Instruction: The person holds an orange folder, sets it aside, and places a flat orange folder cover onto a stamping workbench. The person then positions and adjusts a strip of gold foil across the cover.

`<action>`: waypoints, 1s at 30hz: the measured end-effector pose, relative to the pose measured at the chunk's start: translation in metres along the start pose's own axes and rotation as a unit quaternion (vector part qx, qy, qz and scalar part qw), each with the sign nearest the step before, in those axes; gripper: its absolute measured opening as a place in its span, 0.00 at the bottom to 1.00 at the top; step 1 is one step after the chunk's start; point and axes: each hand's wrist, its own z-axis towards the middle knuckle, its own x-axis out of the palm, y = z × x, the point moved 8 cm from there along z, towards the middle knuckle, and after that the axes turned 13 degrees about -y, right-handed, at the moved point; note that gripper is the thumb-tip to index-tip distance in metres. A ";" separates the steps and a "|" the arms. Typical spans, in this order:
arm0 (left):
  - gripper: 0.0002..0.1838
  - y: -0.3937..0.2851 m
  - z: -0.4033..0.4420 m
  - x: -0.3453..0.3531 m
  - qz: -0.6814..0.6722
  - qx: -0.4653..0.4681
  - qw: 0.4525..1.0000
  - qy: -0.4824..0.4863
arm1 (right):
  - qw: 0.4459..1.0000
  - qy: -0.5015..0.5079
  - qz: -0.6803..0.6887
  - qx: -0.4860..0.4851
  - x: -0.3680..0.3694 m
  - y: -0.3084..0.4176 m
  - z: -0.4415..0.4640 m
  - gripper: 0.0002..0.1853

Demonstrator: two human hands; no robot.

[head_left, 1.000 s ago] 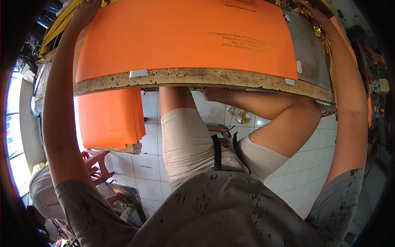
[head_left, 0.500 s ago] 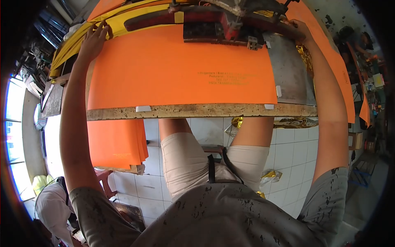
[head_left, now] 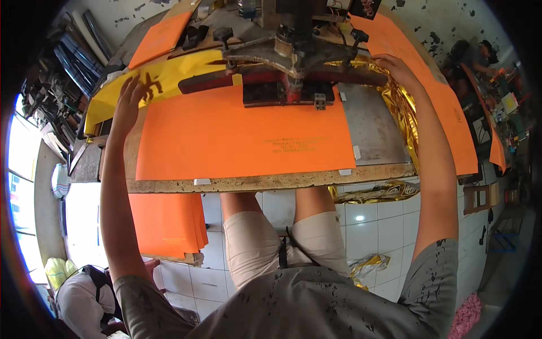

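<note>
My left hand [head_left: 129, 104] is open, its fingers stretched along the wide yellow foil [head_left: 169, 68] at the left; its shadow falls on the foil. My right hand [head_left: 400, 72] is closed on the crumpled gold foil strip [head_left: 402, 107] at the press's right side; its fingertips are partly hidden. An orange sheet [head_left: 237, 135] with small gold printed lines lies flat between my arms. The press head [head_left: 293, 70], with a curved red bar and a dark block, stands over the sheet's far edge.
A grey metal plate [head_left: 372, 130] lies right of the sheet on the worn wooden board [head_left: 271, 182]. More orange sheets [head_left: 166, 226] are stacked below left. Another orange sheet [head_left: 446, 107] lies at the right. Foil scraps [head_left: 370, 268] are on the tiled floor; a person [head_left: 480, 59] is far right.
The view has tilted up, showing more of the press. My right hand has shifted from the red bar's end to the gold foil. The yellow foil at left looks flatter and more spread.
</note>
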 end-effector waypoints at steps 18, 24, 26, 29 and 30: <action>0.40 -0.115 -0.301 -0.034 0.042 -0.144 0.965 -0.213 | 0.965 -0.240 -0.018 -0.106 0.019 0.104 -0.286 0.16; 0.40 -0.109 -0.302 -0.032 0.025 -0.117 0.966 -0.227 | 0.895 -0.304 -0.274 -0.177 -0.012 0.135 -0.256 0.19; 0.40 -0.108 -0.304 -0.032 0.014 -0.118 0.967 -0.225 | 0.887 -0.293 -0.325 -0.150 -0.017 0.113 -0.238 0.22; 0.38 -0.113 -0.303 -0.038 0.006 -0.106 0.967 -0.230 | 0.934 -0.204 -0.286 -0.067 -0.023 0.079 -0.217 0.24; 0.38 -0.116 -0.302 -0.040 0.004 -0.101 0.969 -0.227 | 0.945 -0.178 -0.272 -0.016 -0.026 0.075 -0.213 0.26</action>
